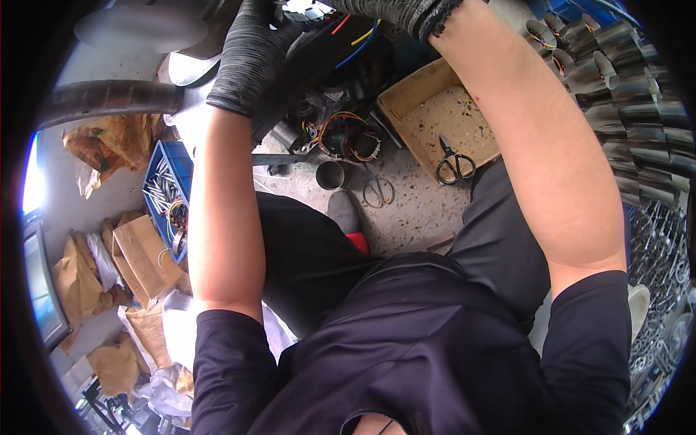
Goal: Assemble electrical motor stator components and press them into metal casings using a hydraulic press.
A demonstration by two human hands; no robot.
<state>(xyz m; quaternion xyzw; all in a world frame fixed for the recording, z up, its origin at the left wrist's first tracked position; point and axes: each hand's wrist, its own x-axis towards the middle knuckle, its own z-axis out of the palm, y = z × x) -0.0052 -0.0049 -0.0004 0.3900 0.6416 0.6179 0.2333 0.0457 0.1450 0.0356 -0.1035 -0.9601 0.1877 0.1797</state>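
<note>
Both of my hands wear dark grey knit gloves and reach to the top edge of the picture, where most of their fingers are cut off. Between them is a silver metal part with coloured wires [308,9], perhaps a motor stator; only its lower side shows. Red, yellow and blue wire ends [359,42] stick out from it toward the right. My left hand [254,54] is close against the part's left side, its thumb side turned to it. From the right, my right hand [406,13] reaches to the part. The grip of either hand is hidden.
Below sits a wooden box [428,109] with black-handled scissors [454,161]. A wound stator [349,136], a metal ring [330,175] and another pair of scissors [378,191] lie nearby. Metal cylinders [609,94] are stacked right; a blue bin [168,188] holds metal rods left.
</note>
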